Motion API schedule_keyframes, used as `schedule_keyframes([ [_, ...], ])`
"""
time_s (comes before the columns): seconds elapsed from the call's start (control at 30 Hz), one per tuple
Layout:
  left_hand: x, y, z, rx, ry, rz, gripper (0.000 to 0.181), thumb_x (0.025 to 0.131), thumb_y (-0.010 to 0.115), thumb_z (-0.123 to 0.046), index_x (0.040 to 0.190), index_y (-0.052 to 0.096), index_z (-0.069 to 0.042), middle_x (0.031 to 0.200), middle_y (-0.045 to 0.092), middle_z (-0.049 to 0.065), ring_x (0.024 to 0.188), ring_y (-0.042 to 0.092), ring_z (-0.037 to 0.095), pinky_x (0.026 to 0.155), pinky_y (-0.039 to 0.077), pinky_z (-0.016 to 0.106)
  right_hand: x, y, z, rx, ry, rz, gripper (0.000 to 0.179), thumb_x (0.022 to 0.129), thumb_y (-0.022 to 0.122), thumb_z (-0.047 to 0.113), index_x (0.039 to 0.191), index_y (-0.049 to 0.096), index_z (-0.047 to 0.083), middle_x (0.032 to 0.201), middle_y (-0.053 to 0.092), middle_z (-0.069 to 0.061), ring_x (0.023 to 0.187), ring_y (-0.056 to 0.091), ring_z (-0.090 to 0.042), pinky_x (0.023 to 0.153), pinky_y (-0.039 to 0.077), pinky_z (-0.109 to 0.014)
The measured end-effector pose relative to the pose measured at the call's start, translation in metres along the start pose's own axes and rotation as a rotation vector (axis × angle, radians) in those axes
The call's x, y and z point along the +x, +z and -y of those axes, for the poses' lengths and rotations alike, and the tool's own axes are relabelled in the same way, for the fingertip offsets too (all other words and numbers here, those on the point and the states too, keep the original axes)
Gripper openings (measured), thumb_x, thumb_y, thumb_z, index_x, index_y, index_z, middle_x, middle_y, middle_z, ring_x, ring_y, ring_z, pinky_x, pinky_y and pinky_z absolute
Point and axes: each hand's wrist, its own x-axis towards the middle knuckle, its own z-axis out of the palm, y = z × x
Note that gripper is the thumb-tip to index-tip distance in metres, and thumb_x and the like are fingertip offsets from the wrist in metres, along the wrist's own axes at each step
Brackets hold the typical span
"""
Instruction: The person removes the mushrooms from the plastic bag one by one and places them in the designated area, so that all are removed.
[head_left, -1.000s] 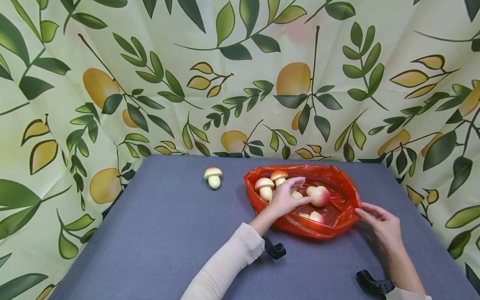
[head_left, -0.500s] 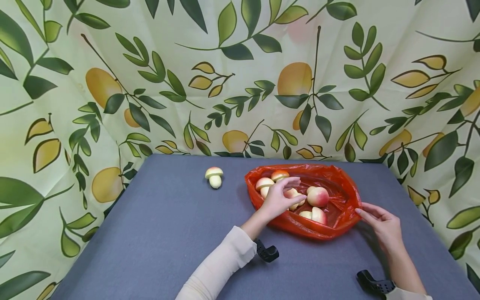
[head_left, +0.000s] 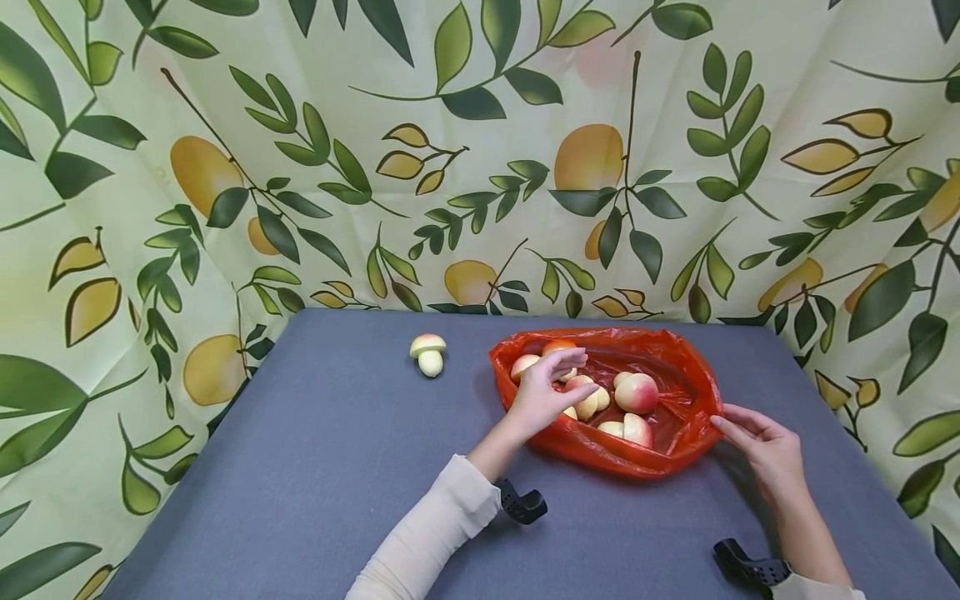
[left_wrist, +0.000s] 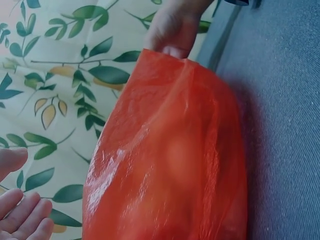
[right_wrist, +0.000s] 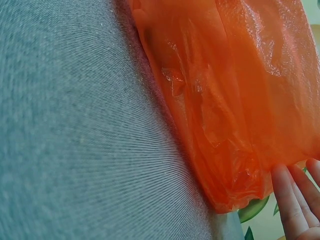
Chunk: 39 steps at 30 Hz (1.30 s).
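A red plastic bag (head_left: pixel 622 464) lies spread open on the table. Several toy mushrooms with reddish caps are inside it, among them one mushroom (head_left: pixel 638 393) near the middle and another mushroom (head_left: pixel 638 431) by the front wall. Over the bag's left side hovers my left hand (head_left: pixel 536 393), thumb and fingers apart with nothing between them; it partly covers the mushrooms there. The left wrist view shows its fingers (left_wrist: pixel 30 215) beside the bag. My right hand (head_left: pixel 768 458) pinches the bag's right rim between thumb and fingers. A lone mushroom (head_left: pixel 430 362) stands left of the bag.
A grey-blue cloth (head_left: pixel 300 467) covers the table. Behind it and at both sides hangs a leaf-patterned curtain (head_left: pixel 420 267). Black wrist mounts (head_left: pixel 522 502) are worn on both arms, low over the table.
My left hand has drawn back to the left over the bag, uncovering mushrooms in its middle. The right hand has kept its hold on the rim.
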Motion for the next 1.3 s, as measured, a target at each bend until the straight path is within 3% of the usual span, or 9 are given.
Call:
schedule_keyframes([
  [0.27,-0.002,-0.011,0.002,-0.039,0.051,-0.038,0.045,0.083,0.073,-0.006,0.124,0.058,0.004,0.123,0.066,0.022,0.117,0.063,0.033,0.104,0.050,0.042,0.000,0.000,-0.001,0.009,-0.018,0.008,0.027,0.089,0.065,0.003,0.096,0.075,0.027,0.083,0.073,0.023,0.073,0.069,0.007,0.066,0.055,-0.009],
  [0.57,-0.004,-0.020,0.003,-0.020,-0.001,-0.080,0.047,0.083,0.074,-0.008,0.125,0.058,0.002,0.121,0.066,0.023,0.116,0.063,0.033,0.104,0.049,0.045,-0.001,0.000,-0.001,0.020,-0.016,0.011,0.028,0.089,0.064,0.002,0.096,0.075,0.027,0.083,0.073,0.022,0.074,0.069,0.006,0.066,0.056,-0.010],
  [0.87,-0.005,-0.027,0.006,-0.020,-0.001,-0.119,0.046,0.084,0.072,-0.006,0.125,0.056,0.006,0.119,0.064,0.029,0.115,0.062,0.037,0.104,0.049,0.042,-0.001,0.000,0.000,0.036,-0.017,0.015,0.028,0.089,0.064,0.002,0.096,0.076,0.026,0.083,0.074,0.021,0.073,0.069,0.006,0.066,0.056,-0.010],
  [1.3,-0.008,-0.036,0.012,-0.049,0.007,-0.159,0.042,0.085,0.070,-0.003,0.124,0.058,0.007,0.119,0.063,0.031,0.114,0.062,0.039,0.102,0.048,0.050,-0.001,0.000,0.001,0.015,0.005,0.009,0.027,0.090,0.064,0.004,0.096,0.075,0.027,0.083,0.073,0.022,0.073,0.069,0.006,0.066,0.055,-0.010],
])
